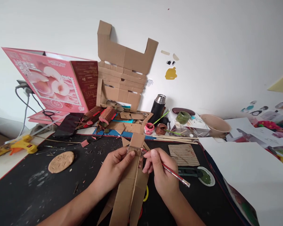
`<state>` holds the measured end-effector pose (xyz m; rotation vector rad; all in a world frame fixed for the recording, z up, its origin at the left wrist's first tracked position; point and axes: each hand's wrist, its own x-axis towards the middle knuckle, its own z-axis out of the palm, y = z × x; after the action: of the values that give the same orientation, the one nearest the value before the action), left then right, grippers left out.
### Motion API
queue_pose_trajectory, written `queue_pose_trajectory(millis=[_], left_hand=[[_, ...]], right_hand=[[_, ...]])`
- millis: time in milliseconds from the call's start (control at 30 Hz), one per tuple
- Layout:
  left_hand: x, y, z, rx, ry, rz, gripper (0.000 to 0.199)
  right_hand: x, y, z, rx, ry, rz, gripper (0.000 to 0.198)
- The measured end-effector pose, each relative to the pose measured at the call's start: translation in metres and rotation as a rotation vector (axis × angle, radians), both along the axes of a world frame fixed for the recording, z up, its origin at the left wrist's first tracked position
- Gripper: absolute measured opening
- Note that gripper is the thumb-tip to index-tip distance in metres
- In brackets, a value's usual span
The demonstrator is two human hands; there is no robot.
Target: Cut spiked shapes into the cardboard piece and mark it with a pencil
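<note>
A long folded strip of brown cardboard (125, 196) stands up from the mat toward the middle of the view. My left hand (115, 168) is closed on its left edge, thumb pressed on the front face over a narrow see-through piece that looks like a ruler (137, 151). Between the fingers of my right hand (162, 166) is a red pencil (173, 173), its tip touching the strip's right edge near that clear piece. Behind the strip, partly hidden, are a yellow loop (146, 194) and a red one low down.
A yellow glue gun (22, 147) and a round clay disc (61, 162) lie left. Right are corrugated cardboard (184, 154), a dark green cutter (190, 171) and a paint lid (207, 176). Behind stand paint jars (149, 128), a black thermos (157, 106) and a pink box (54, 81).
</note>
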<state>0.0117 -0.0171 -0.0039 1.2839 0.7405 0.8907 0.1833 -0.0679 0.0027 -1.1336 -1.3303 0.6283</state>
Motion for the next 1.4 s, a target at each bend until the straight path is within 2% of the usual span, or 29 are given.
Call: queue_pose_trajectory(millis=[167,533,767,1400], left_hand=[[0.0007,-0.0012,-0.0009,-0.013,0.003,0.001,0.038],[0.0038,-0.0009,0.0057,-0.05,-0.062,-0.011,0.036],[0.0038,0.0006,0.0014,-0.074,-0.083,-0.021,0.035],[0.0041,-0.0005,0.0005,-0.04,-0.059,-0.019,0.037]], right_hand=[[0.0001,-0.0003,0.0001,-0.018,0.018,0.002,0.047],[0.0002,-0.0024,0.0002,0.035,0.048,-0.013,0.045],[0.0003,-0.0018,-0.0004,0.026,0.039,-0.003,0.044],[0.001,-0.0008,-0.0014,0.032,0.013,0.002,0.041]])
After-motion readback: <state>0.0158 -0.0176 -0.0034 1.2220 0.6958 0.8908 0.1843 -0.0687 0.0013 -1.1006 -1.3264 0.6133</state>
